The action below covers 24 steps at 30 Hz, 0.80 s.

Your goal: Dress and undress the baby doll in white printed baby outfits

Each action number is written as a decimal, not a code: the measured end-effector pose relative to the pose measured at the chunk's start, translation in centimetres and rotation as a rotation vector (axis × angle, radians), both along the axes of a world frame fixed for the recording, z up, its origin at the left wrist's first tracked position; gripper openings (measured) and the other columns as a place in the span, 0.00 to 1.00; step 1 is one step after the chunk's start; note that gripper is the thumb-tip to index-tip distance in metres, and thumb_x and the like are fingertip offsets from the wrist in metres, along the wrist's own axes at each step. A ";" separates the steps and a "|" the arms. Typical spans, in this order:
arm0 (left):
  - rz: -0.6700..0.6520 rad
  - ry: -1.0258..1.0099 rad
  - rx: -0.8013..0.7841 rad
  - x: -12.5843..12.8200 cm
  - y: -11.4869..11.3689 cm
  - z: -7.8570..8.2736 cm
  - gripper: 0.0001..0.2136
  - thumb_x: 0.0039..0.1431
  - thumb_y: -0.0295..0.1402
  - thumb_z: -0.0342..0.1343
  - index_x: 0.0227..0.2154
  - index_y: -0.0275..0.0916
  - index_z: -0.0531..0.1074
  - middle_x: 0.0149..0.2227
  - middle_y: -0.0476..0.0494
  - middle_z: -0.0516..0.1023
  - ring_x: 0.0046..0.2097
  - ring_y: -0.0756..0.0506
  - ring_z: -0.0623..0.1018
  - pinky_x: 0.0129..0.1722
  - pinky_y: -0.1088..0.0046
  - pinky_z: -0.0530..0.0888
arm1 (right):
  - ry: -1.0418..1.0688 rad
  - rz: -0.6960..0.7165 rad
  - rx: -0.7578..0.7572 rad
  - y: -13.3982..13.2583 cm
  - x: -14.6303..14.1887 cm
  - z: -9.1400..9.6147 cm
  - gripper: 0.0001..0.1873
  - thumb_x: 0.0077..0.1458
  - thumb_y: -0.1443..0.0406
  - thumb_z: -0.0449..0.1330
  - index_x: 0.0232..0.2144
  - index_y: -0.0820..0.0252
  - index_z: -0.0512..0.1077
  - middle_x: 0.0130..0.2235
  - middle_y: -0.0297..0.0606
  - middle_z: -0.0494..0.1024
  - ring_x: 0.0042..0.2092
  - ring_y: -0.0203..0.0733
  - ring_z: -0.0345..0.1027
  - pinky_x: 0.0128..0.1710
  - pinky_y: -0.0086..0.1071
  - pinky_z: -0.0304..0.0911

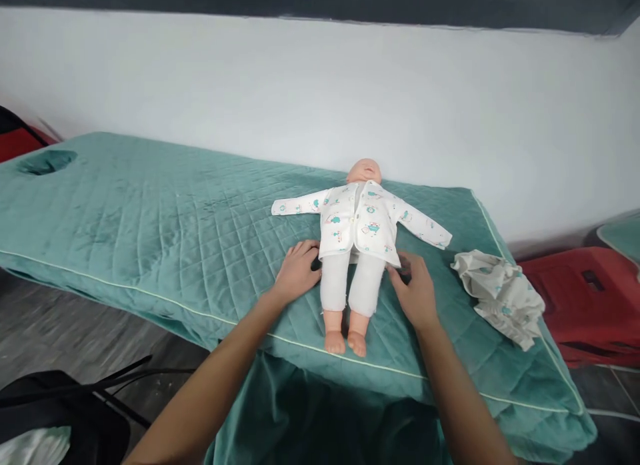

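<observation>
A baby doll (365,169) lies on its back on a green quilted bed, its feet towards me. It wears a white printed baby jacket (373,215) with both sleeves spread out, and white trousers (334,282). The jacket's front edges meet near the middle. My left hand (299,273) is beside the doll's hip, fingertips at the jacket's side edge, thumb apart from the fingers. On the other side, my right hand (416,288) has thumb and bent fingers at the jacket's lower corner, closed on the hem; its fingertips are partly hidden.
Crumpled printed cloth (505,295) lies at the right of the green bed (200,218). The bed has a face hole (47,162) at its far left and stands against a white wall (300,85). A red plastic stool (583,298) is at right, a black chair (60,412) at lower left.
</observation>
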<state>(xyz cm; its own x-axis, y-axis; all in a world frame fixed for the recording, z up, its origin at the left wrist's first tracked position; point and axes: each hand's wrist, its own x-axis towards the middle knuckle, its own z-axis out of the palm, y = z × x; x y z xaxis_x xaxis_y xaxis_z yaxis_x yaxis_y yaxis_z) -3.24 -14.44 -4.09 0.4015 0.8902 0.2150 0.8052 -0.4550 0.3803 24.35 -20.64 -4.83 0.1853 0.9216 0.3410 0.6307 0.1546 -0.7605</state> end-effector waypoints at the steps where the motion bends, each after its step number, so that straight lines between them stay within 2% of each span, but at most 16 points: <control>1: 0.001 0.016 0.011 0.2 0.0 0.0 0.12 0.59 0.30 0.52 0.45 0.43 0.74 0.55 0.42 0.74 0.56 0.38 0.71 0.55 0.57 0.69 | -0.002 -0.036 -0.032 0.0 -0.2 0.1 0.20 0.62 0.55 0.58 0.52 0.58 0.71 0.48 0.46 0.77 0.46 0.49 0.72 0.46 0.43 0.69; 4: 0.003 0.029 0.033 0.6 -0.1 0.1 0.12 0.61 0.30 0.51 0.45 0.43 0.75 0.53 0.42 0.75 0.55 0.37 0.71 0.54 0.57 0.69 | -0.030 -0.095 -0.117 0.3 -0.8 0.5 0.19 0.60 0.56 0.57 0.50 0.58 0.72 0.38 0.40 0.79 0.37 0.45 0.71 0.41 0.39 0.66; 8: 0.022 -0.039 0.070 0.5 -0.3 -0.1 0.10 0.64 0.32 0.49 0.41 0.41 0.74 0.50 0.40 0.76 0.52 0.38 0.73 0.52 0.58 0.69 | -0.063 -0.165 -0.144 0.4 -0.9 0.6 0.17 0.57 0.59 0.55 0.45 0.59 0.73 0.31 0.36 0.76 0.33 0.44 0.68 0.36 0.35 0.62; 13: 0.080 -0.293 0.103 -0.3 -0.6 -0.9 0.05 0.62 0.30 0.51 0.33 0.41 0.71 0.44 0.42 0.78 0.48 0.41 0.74 0.50 0.63 0.71 | -0.105 -0.265 -0.112 -0.2 -0.6 0.3 0.16 0.53 0.61 0.55 0.43 0.59 0.73 0.26 0.32 0.71 0.30 0.43 0.65 0.34 0.34 0.58; 15: 0.108 -0.326 0.115 -0.5 -0.9 -1.1 0.05 0.62 0.30 0.51 0.31 0.41 0.70 0.43 0.43 0.78 0.47 0.41 0.74 0.50 0.62 0.71 | -0.114 -0.278 -0.113 -0.4 -0.6 0.1 0.16 0.53 0.61 0.55 0.43 0.59 0.73 0.26 0.31 0.71 0.29 0.43 0.65 0.34 0.35 0.59; 18: 0.133 -0.300 0.121 -0.7 -1.4 -1.2 0.05 0.62 0.30 0.52 0.30 0.41 0.70 0.43 0.43 0.79 0.47 0.40 0.74 0.49 0.60 0.70 | -0.142 -0.287 -0.093 -0.6 -0.8 0.0 0.18 0.53 0.63 0.55 0.46 0.59 0.72 0.32 0.37 0.75 0.32 0.44 0.68 0.36 0.38 0.62; 21: 0.121 -0.323 0.096 -0.8 -1.8 -1.3 0.05 0.62 0.31 0.53 0.30 0.41 0.71 0.45 0.43 0.79 0.49 0.39 0.74 0.51 0.58 0.70 | -0.136 -0.211 0.032 -0.8 -0.9 -0.1 0.22 0.51 0.66 0.55 0.50 0.61 0.71 0.47 0.47 0.75 0.43 0.48 0.70 0.43 0.43 0.68; 24: 0.144 -0.512 0.059 -1.0 -1.8 -1.5 0.05 0.60 0.31 0.54 0.38 0.41 0.73 0.52 0.40 0.76 0.56 0.39 0.73 0.58 0.55 0.68 | 0.082 -0.051 0.112 -0.8 -0.7 -0.3 0.25 0.49 0.68 0.55 0.52 0.57 0.71 0.58 0.48 0.70 0.58 0.50 0.66 0.52 0.47 0.68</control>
